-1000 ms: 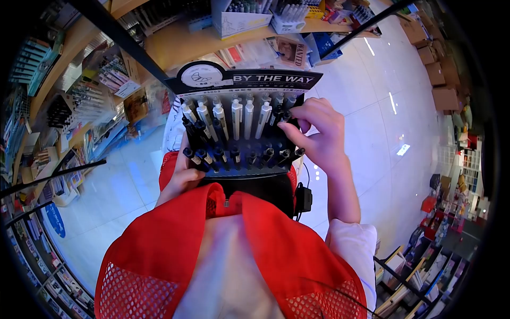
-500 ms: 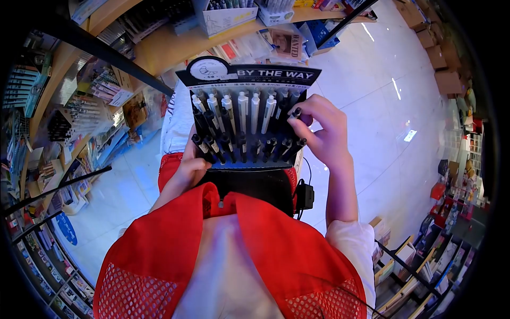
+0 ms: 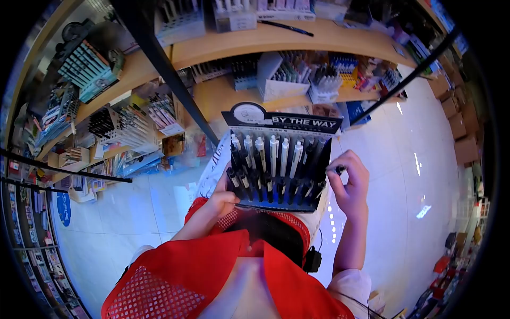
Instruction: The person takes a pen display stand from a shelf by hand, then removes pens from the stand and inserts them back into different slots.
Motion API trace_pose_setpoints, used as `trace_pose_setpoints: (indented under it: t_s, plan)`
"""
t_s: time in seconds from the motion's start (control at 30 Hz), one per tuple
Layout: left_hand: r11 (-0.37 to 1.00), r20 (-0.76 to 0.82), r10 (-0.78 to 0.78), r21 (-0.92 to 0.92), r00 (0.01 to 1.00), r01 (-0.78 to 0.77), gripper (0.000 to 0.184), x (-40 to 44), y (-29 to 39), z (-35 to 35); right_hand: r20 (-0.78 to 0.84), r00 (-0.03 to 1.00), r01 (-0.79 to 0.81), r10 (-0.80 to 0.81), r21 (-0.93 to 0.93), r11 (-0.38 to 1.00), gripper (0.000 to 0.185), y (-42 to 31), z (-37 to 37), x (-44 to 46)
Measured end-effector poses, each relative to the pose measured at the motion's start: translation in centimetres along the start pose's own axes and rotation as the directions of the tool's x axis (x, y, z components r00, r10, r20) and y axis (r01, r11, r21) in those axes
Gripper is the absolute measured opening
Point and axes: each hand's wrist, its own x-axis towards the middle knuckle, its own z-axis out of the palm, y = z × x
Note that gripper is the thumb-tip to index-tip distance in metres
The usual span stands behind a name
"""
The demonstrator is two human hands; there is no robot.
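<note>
Black display box (image 3: 305,122), headed "BY THE WAY", is gripped by the left fingers (image 3: 227,198) at its lower left corner; white pens (image 3: 274,155) stand in rows beyond those fingers, dark pens (image 3: 269,190) nearer them; one loose dark pen (image 3: 340,170), mostly hidden, sits pinched between the right fingers (image 3: 350,158).

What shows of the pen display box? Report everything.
The pen display box is black and looks like card, with a header board reading BY THE WAY beside a pale round emblem. White-barrelled pens and dark pens stand in rows. It is before the wearer's torso, header at the far edge, its lower left side in the left hand. Whether the right hand touches it is unclear.
</note>
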Motion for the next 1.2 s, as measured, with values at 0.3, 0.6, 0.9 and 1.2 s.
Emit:
trace_pose_setpoints:
  t_s: [0.3, 0.6, 0.9, 1.2]
  plan:
    - [0.995, -0.004, 0.098, 0.015, 0.995, -0.098, 0.105, -1.6, 3.5, -0.1, 0.159, 0.984, 0.075, -0.076, 0.011, 0.997, 0.015, -2.8, 1.2, 3.6]
    - [0.996, -0.029, 0.084, -0.004, 0.996, -0.084, 0.105, -2.4, 4.3, -0.9, 0.135, 0.986, 0.097, -0.098, 0.011, 0.995, 0.015, -3.8, 1.3, 4.4]
    - [0.996, -0.091, 0.083, -0.026, 0.992, -0.086, 0.106, -2.6, 5.4, 1.4, 0.353, 0.912, 0.19, -0.208, 0.085, 0.978, 0.02, -4.5, 0.3, 4.8]
    - [1.0, -0.03, -0.024, -0.016, 0.999, 0.023, 0.105, -2.4, 5.1, 0.4, 0.364, 0.909, 0.161, -0.204, 0.145, 0.976, 0.017, -4.4, -0.5, 4.7]
